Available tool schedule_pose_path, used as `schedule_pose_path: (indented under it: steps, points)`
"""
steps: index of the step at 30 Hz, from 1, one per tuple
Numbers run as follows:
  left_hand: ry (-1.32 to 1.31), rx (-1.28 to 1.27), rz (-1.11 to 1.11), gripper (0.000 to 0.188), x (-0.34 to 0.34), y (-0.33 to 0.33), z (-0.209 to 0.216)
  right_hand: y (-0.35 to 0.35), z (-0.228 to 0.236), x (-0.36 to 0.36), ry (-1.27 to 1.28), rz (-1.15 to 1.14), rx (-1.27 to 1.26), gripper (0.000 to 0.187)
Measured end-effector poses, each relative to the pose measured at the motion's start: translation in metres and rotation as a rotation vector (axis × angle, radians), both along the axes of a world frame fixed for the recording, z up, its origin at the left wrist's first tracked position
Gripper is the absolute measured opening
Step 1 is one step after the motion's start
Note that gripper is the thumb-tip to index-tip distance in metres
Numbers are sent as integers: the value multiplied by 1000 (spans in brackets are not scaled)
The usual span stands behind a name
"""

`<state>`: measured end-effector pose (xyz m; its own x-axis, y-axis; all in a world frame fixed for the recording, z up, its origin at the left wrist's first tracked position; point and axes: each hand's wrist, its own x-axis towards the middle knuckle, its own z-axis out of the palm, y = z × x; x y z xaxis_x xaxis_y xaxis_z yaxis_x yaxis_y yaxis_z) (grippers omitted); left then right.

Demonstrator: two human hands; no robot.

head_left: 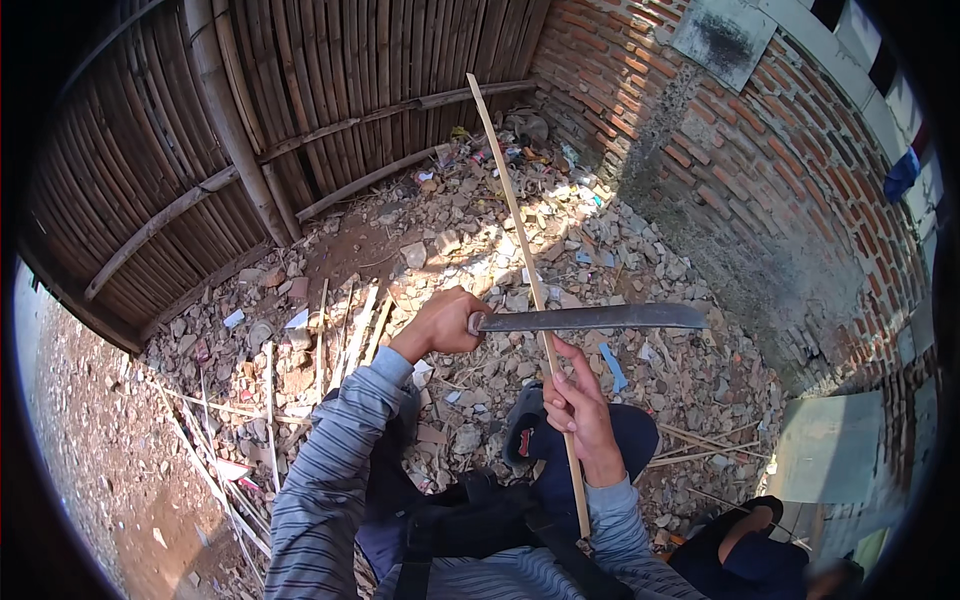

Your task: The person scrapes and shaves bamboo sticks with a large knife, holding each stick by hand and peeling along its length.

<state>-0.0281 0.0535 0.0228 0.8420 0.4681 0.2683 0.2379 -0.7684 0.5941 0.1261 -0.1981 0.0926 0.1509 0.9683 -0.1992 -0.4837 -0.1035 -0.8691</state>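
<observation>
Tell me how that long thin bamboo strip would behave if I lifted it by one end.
The bamboo strip is long and very thin, so it would probably flex and whip at the far tip. It looks light for its length. The right hand pinches it easily with fingers alone; the left hand holds a blade across it.

Scraps of wrapper litter (520, 152) lie among the rubble at the foot of the bamboo fence (330, 70), small crumpled bits in orange, blue and white, too small to tell apart. A flat white-and-red scrap (232, 469) lies on the ground at lower left among thin sticks. No labels, signs or screens are in view.
</observation>
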Motion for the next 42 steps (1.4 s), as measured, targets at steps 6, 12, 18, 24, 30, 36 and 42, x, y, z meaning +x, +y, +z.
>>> schedule_pose_path:
  steps: [6,12,18,24,30,36,42]
  points:
    - [39,36,27,26,6,-5,-3,-10,0,-6,-71,-52,-1,49]
    - [18,15,96,20,7,-3,4,-24,-5,-8,-8,-76,-22,49]
    - [-8,-103,20,29,-1,-1,9,-13,-3,-11,136,-22,-32,48]
    - [94,-145,29,28,-2,-3,11,17,-18,6,174,10,30,46]
    - [-17,-21,19,25,2,1,0,31,-11,3,135,-36,13,38]
    - [32,54,60,28,7,-3,1,22,-12,2,127,-68,-5,40]
    - [40,50,37,25,13,-9,5,13,-17,4,159,-99,-5,41]
